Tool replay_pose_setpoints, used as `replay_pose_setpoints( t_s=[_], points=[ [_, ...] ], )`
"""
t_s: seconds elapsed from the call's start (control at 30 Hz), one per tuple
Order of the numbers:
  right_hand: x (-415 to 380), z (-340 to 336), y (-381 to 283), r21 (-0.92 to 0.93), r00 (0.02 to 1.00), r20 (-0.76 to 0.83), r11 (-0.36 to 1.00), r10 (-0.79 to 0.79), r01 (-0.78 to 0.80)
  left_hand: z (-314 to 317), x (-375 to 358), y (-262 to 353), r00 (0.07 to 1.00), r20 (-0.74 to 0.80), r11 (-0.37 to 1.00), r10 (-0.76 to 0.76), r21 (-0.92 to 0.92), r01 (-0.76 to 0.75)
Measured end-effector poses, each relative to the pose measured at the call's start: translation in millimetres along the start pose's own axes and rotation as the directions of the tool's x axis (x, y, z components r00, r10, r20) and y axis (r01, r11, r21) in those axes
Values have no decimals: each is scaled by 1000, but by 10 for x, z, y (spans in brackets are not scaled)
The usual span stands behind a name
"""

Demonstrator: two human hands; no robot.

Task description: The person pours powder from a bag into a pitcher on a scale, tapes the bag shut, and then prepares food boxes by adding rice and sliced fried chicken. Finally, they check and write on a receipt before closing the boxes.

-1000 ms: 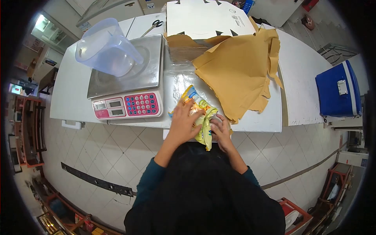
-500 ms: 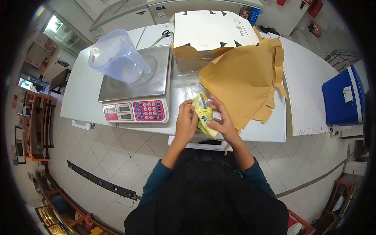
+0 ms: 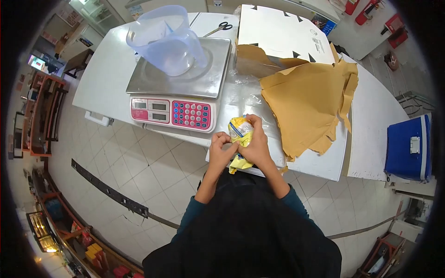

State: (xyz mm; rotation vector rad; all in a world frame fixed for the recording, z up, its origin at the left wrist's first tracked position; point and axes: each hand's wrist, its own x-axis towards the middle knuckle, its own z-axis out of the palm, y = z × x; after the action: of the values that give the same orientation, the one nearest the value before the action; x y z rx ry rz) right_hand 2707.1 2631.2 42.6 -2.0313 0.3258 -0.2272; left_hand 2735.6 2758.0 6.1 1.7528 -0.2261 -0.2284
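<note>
A crumpled yellow packet (image 3: 241, 130) with blue and white print is held between my hands at the table's front edge. My left hand (image 3: 221, 150) pinches its left side near the middle. Wrapped round the right side of the packet is my right hand (image 3: 256, 146), and the two hands meet at the thumbs. The packet's lower end hangs below the fingers. Clear plastic (image 3: 250, 99) lies on the table just behind it. To the left stands a scale (image 3: 174, 113) with a pink keypad, bearing a translucent bluish jug (image 3: 169, 48).
Torn brown paper (image 3: 310, 102) spreads over the right of the table (image 3: 99, 78). Behind it is a white box (image 3: 282, 34). Black scissors (image 3: 224, 26) lie behind the scale. A blue cooler (image 3: 407, 148) stands at the far right.
The view has shifted, so the table's things appear farther right. My fingers have closed in on the packet, my right hand now wraps its side, and the packet looks more bunched.
</note>
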Motion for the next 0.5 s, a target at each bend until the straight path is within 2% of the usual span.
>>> replay_pose_setpoints(
  t_s=[0.03, 0.13, 0.23, 0.33, 0.4, 0.5],
  points=[
    [-18, 27, 1, 0, 1000, -14, 1000, 6, -6, -27, -36, 23, 1000, 2, 998, -4, 55, 4],
    [-79, 91, -42, -46, 999, -41, 999, 28, -30, -62, -99, 5, 987, 44, 980, -155, -121, 160],
    [-97, 208, -34, -107, 995, -90, 994, -44, 34, -12, -109, -11, 994, -9, 933, -113, -346, 102],
    [-143, 230, -81, -230, 993, -65, 970, -95, 78, -53, -46, 22, 994, -106, 980, 40, -189, -60],
    [-188, 226, -87, -301, 989, -53, 947, -137, 115, -101, 13, 24, 995, -86, 980, 53, -185, -68],
    [-213, 137, -104, -228, 993, -33, 968, -113, 102, -104, 29, 188, 996, -52, 977, 76, -193, -85]
  ],
)
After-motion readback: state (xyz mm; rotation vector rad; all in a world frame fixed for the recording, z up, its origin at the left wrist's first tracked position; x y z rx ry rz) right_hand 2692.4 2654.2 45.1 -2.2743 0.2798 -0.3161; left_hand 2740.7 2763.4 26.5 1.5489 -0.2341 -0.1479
